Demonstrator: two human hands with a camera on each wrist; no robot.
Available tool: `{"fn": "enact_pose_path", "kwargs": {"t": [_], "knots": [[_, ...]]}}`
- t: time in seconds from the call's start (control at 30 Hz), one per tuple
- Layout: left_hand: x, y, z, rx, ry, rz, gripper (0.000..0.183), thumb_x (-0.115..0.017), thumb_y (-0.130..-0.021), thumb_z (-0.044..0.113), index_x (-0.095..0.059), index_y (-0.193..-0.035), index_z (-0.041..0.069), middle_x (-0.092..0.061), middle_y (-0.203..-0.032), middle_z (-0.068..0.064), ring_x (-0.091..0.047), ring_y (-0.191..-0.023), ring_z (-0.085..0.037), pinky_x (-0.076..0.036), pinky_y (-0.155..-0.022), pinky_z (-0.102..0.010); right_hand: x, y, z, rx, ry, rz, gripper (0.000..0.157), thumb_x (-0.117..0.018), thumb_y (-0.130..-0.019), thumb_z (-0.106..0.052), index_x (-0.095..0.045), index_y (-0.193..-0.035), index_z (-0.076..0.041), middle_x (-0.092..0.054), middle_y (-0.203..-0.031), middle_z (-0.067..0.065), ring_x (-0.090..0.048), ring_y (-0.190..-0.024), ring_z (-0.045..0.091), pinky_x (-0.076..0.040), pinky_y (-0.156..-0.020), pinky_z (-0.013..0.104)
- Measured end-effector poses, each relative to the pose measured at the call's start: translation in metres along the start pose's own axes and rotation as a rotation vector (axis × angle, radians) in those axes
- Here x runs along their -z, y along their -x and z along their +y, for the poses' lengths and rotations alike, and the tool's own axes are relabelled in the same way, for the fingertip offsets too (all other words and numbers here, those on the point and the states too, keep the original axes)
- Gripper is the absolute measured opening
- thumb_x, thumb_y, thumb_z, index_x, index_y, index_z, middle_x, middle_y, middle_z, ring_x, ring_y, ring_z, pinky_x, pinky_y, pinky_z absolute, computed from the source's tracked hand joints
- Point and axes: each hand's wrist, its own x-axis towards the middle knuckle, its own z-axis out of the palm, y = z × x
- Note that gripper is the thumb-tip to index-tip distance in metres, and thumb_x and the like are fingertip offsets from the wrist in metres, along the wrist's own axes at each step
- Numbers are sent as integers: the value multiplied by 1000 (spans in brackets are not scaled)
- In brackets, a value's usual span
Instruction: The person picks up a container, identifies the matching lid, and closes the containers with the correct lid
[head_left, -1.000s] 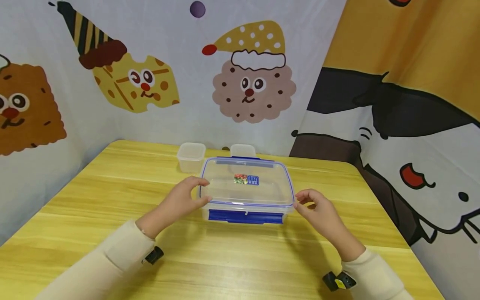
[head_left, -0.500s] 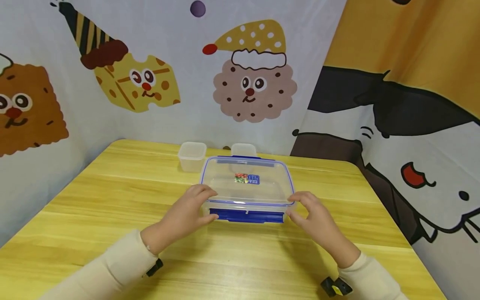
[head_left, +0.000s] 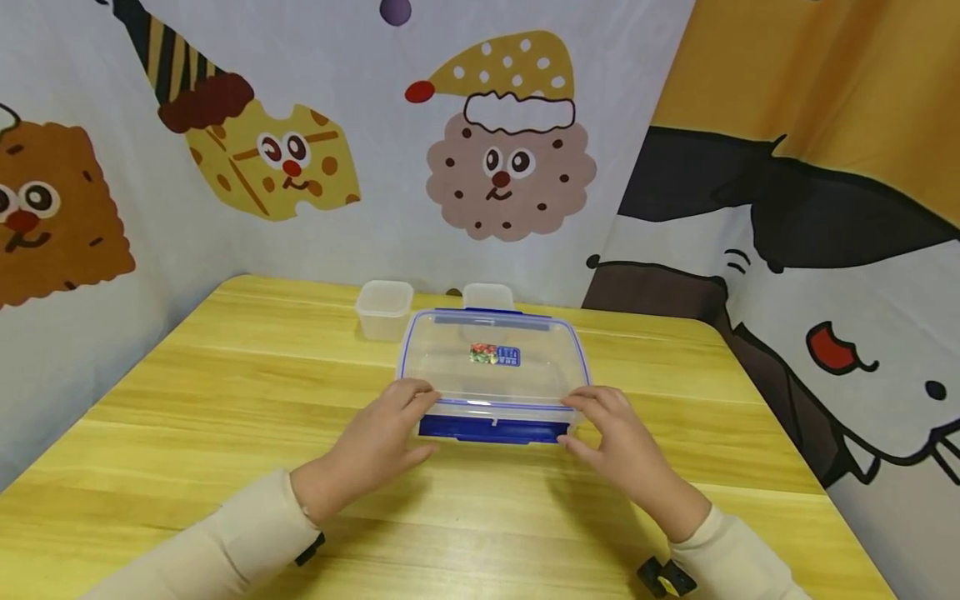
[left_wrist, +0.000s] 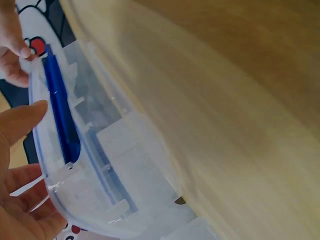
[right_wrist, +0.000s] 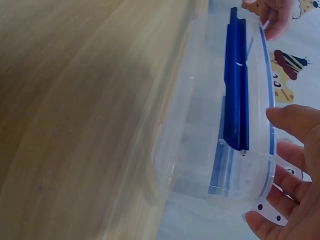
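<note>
A clear rectangular food container [head_left: 491,379] with a blue-edged lid and a small printed sticker sits on the table. Along its front runs a blue latch [head_left: 493,429], which stands out from the side in both wrist views. My left hand [head_left: 375,442] has its fingertips at the lid's front left corner, thumb apart from the fingers and in front of the box. At the front right corner, the fingers of my right hand [head_left: 626,446] touch the lid's edge, with the thumb tip near the latch's end. Neither hand curls round the box.
Behind the container stand two small translucent tubs, one at the back left [head_left: 384,310] and one partly hidden at the back middle [head_left: 487,297]. A cartoon-printed cloth [head_left: 300,250] hangs behind the wooden table [head_left: 480,525].
Both hands have moved inward from the container's sides to its front corners, fingers now over the lid's front edge. The container stays in place.
</note>
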Motion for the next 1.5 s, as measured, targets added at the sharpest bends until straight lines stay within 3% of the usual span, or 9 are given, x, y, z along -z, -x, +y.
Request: {"fn": "enact_pose_path", "kwargs": {"t": [0.23,0.73,1.07,1.5], "knots": [[-9,0,-2,-47,-69,56,67,-90,-66,17,-59,-123,0,-56,-119,-14,-55,-111,-28,-53,-91,-39,-7,0,3,71,122,-4,63,-89,-68,-20,-62,-123,-6,-54,-119,12,-47,-113,33,-49,-92,48],[-16,1,-8,-74,-82,128,63,-87,-64,-2,-59,-121,-1,-56,-116,-15,-56,-109,-30,-55,-86,-38,-17,1,2,86,148,33,68,-90,-64,-11,-59,-125,-8,-50,-120,14,-44,-112,36,-48,-90,50],[-16,-1,-12,-62,-89,107,62,-86,-66,-2,-59,-121,-1,-56,-116,-16,-55,-109,-31,-53,-90,-38,-24,0,2,100,175,79,67,-90,-64,-10,-59,-123,-9,-49,-117,14,-43,-109,35,-50,-84,48],[-7,-3,-9,-41,-70,56,61,-86,-68,3,-59,-123,0,-56,-118,-15,-55,-110,-29,-53,-91,-37,-19,-1,0,66,164,26,64,-88,-69,-15,-59,-126,-9,-49,-120,13,-43,-113,35,-50,-87,48]]}}
